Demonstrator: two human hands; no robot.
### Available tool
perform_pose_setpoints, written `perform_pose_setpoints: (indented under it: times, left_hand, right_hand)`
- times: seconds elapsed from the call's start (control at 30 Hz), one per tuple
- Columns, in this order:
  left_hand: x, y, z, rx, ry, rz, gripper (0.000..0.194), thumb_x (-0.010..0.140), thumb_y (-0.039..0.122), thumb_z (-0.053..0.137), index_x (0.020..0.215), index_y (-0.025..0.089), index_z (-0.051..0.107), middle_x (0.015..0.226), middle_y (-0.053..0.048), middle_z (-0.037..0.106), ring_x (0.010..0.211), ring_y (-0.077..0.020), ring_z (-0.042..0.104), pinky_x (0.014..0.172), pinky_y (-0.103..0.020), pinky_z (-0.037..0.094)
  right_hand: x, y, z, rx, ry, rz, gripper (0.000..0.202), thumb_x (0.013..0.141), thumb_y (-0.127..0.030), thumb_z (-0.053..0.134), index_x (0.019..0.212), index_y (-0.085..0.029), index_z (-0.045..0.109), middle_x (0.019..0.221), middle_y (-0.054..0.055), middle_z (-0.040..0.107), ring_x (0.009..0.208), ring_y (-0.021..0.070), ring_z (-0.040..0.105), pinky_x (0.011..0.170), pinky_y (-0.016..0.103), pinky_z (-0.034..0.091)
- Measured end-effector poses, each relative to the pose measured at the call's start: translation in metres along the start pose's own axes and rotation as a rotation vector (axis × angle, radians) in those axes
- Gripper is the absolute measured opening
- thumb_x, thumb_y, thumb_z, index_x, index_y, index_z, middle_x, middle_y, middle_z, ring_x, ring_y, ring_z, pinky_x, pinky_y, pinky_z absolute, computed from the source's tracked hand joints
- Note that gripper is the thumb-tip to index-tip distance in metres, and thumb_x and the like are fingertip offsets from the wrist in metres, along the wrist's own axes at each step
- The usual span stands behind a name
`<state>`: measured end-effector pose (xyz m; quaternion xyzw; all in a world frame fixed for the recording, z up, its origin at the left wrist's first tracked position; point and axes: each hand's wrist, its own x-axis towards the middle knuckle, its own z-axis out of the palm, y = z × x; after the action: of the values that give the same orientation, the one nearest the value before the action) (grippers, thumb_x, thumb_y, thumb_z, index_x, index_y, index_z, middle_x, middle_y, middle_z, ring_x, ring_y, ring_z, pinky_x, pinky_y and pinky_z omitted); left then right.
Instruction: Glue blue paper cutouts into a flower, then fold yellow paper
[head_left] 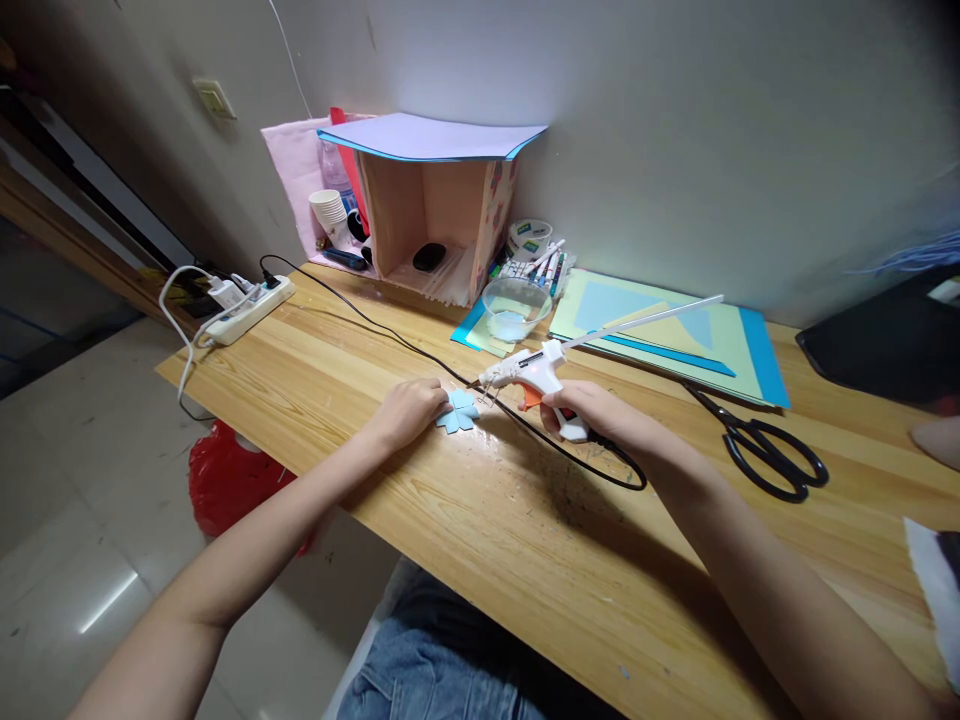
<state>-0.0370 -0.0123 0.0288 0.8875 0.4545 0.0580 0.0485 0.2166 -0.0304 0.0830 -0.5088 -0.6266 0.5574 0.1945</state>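
Note:
My left hand (417, 410) is closed at the left edge of a small light-blue paper flower (457, 411), which lies on the wooden table; its fingertips are partly hidden. In my right hand (579, 405) is a white hot glue gun (529, 369) with an orange trigger. Its nozzle points left, just above the flower's upper edge; whether it touches the paper I cannot tell. A long clear glue stick (645, 321) sticks out of the gun's back. From the handle a black cord (559, 447) loops across the table.
A white power strip (251, 310) stands at the table's left end. Behind are a cardboard box (427, 210), a clear plastic bowl (516, 308) and coloured paper sheets (761, 350). Black scissors (772, 455) lie right of my right forearm. A red plastic bag (232, 480) is below the left edge.

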Motion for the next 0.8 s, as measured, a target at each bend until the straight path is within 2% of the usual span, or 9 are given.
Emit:
perform_pose_setpoints:
  times: [0.27, 0.67, 0.8]
  left_hand:
    - [0.0031, 0.0008, -0.0019, -0.062, -0.028, -0.049, 0.022, 0.083, 0.019, 0.048, 0.071, 0.015, 0.066, 0.073, -0.008, 0.063, 0.066, -0.0163, 0.057, 0.056, -0.026, 0.034]
    - [-0.0019, -0.0030, -0.0002, -0.114, 0.041, -0.039, 0.023, 0.081, 0.014, 0.045, 0.073, 0.016, 0.067, 0.074, -0.006, 0.063, 0.066, -0.0135, 0.056, 0.058, -0.023, 0.036]
    - [-0.0014, -0.0083, -0.0006, -0.063, 0.029, 0.045, 0.022, 0.082, 0.014, 0.044, 0.076, 0.017, 0.065, 0.077, -0.005, 0.062, 0.069, -0.0138, 0.056, 0.059, -0.024, 0.036]
  right_hand:
    - [0.0036, 0.0027, -0.0013, -0.061, -0.008, -0.011, 0.023, 0.069, -0.029, 0.041, 0.051, -0.017, 0.050, 0.054, 0.000, 0.048, 0.052, 0.0114, 0.041, 0.050, 0.025, 0.031]
    - [0.0024, 0.0015, -0.0025, -0.093, -0.018, -0.029, 0.026, 0.071, -0.029, 0.040, 0.050, -0.016, 0.049, 0.053, 0.000, 0.048, 0.051, 0.0109, 0.039, 0.051, 0.025, 0.030]
    - [0.0030, 0.0023, -0.0033, -0.066, -0.006, -0.020, 0.026, 0.071, -0.029, 0.039, 0.050, -0.016, 0.049, 0.053, 0.001, 0.048, 0.051, 0.0114, 0.040, 0.050, 0.025, 0.031]
